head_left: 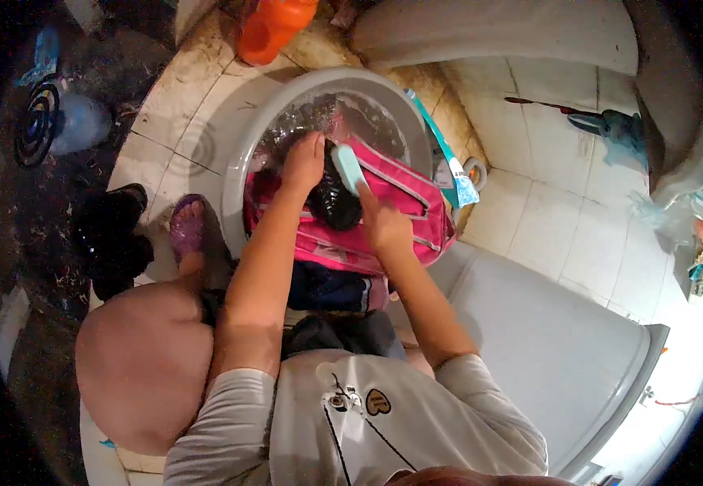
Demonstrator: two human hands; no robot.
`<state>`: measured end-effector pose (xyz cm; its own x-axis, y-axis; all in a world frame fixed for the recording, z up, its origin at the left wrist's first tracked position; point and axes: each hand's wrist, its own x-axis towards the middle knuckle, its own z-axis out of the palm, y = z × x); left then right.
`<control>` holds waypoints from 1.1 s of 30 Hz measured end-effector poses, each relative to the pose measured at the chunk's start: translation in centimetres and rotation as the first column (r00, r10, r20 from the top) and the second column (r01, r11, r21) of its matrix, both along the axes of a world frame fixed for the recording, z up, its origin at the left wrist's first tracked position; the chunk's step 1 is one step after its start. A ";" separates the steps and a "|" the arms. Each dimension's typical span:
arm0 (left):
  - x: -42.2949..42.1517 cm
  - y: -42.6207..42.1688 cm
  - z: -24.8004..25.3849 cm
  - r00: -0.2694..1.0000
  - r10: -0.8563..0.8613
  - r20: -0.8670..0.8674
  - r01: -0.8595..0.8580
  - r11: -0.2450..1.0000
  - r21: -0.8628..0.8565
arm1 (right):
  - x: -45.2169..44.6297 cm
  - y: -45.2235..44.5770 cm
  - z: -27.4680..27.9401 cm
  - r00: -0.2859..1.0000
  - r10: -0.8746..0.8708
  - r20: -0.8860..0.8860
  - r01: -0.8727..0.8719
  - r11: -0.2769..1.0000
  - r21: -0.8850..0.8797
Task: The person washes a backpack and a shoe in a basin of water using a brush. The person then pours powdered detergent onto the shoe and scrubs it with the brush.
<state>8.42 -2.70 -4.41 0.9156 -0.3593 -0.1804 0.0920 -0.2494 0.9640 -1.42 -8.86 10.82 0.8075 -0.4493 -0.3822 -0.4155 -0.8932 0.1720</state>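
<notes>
Tiled floor (pixel 179 121), upper-centre basin (pixel 239 150): left hand (pixel 303 164) clasps black item (pixel 337 204), right hand (pixel 385 222) grips brush (pixel 348 168); likely scrubbing; next stroke needs steady hold.

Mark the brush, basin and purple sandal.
Brush (pixel 349 168): head view, middle of its pale back.
Basin (pixel 236 172): head view, its left side.
Purple sandal (pixel 187 233): head view, strap over the foot.
</notes>
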 end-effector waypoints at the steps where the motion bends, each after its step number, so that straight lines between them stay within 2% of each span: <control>1: 0.0 0.0 0.0 1.000 0.002 -0.001 -0.002 1.000 0.000 | -1.3 -0.1 0.8 0.997 0.059 -0.049 -0.059 0.998 -0.015; 4: -0.4 -0.3 0.9 1.000 -0.017 0.026 0.017 1.000 0.006 | -3.6 -0.2 2.4 0.991 0.012 -0.133 -0.013 1.000 -0.008; 5: 0.0 -0.1 1.0 0.997 -0.073 -0.029 0.074 0.996 0.049 | -4.1 -0.6 1.9 0.995 0.100 -0.004 -0.100 0.995 0.013; 6: -0.1 -0.3 1.0 0.987 -0.134 -0.087 0.141 0.987 0.081 | -3.2 -0.6 1.6 0.996 0.093 -0.006 -0.093 0.996 0.005; 8: -0.4 -0.6 0.2 0.996 -0.085 -0.023 0.086 0.995 0.049 | 0.5 -0.7 -0.4 0.993 0.057 -0.108 -0.066 0.995 -0.079; 12: -0.9 -0.1 -0.9 1.000 0.010 0.026 -0.013 0.995 0.096 | 1.2 0.4 -1.2 0.997 0.077 0.017 -0.077 0.997 -0.007; 14: -0.4 -0.1 -0.2 0.995 -0.058 -0.082 0.067 0.991 0.119 | -1.8 0.4 0.6 0.992 0.075 -0.098 -0.076 0.997 -0.005; 15: -0.5 -0.1 0.0 0.996 -0.049 -0.068 0.057 0.990 0.130 | -2.2 0.6 0.7 0.992 0.073 -0.101 -0.074 0.997 -0.006; 17: -0.9 -0.8 -0.2 0.998 -0.042 -0.043 0.047 0.991 0.122 | -2.6 0.2 1.4 0.976 0.046 -0.215 -0.046 0.999 0.005; 18: -0.8 -0.7 -0.2 0.999 -0.047 0.002 0.047 0.991 0.128 | -1.5 0.5 1.3 0.975 0.047 -0.216 -0.047 0.999 0.004; 21: -0.5 -0.1 0.4 0.998 -0.068 -0.005 0.068 0.992 0.104 | 1.5 0.9 1.0 0.954 -0.002 -0.301 0.004 1.000 0.007; 22: -0.3 -0.1 0.3 0.998 -0.069 0.005 0.068 0.992 0.104 | 2.3 0.8 0.2 0.957 -0.003 -0.291 0.005 1.000 0.006; 24: -0.3 -0.3 -0.9 0.999 -0.009 -0.032 0.015 0.985 0.173 | 4.1 0.9 -1.7 0.987 0.041 -0.157 -0.039 0.999 0.011; 25: -0.7 -0.2 -1.3 1.000 -0.006 0.001 0.006 0.987 0.160 | 3.1 1.1 -0.9 0.994 0.050 -0.092 -0.045 0.997 0.058; 28: -0.6 -0.2 -1.2 0.999 -0.041 0.012 0.039 0.991 0.130 | -1.9 0.3 0.9 0.985 0.116 -0.125 -0.112 0.993 0.037; 29: -1.0 -0.4 -1.0 0.999 -0.032 -0.006 0.032 0.994 0.103 | -2.6 1.0 2.8 0.964 0.023 -0.264 -0.012 0.999 0.041; 32: -1.2 -1.0 -0.7 1.000 0.000 -0.015 0.001 0.999 0.033 | -0.8 0.8 0.7 0.986 0.005 -0.164 -0.011 0.999 -0.034; 33: -0.9 -0.7 -0.9 0.999 -0.029 -0.029 0.031 0.999 0.043 | -0.5 1.1 1.2 0.990 0.052 -0.133 -0.056 0.998 -0.030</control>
<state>7.49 -3.45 -5.30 0.8989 -0.3777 -0.2220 0.1110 -0.2937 0.9494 -1.92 -7.74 11.99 0.7745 -0.4208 -0.4723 -0.3386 -0.9065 0.2523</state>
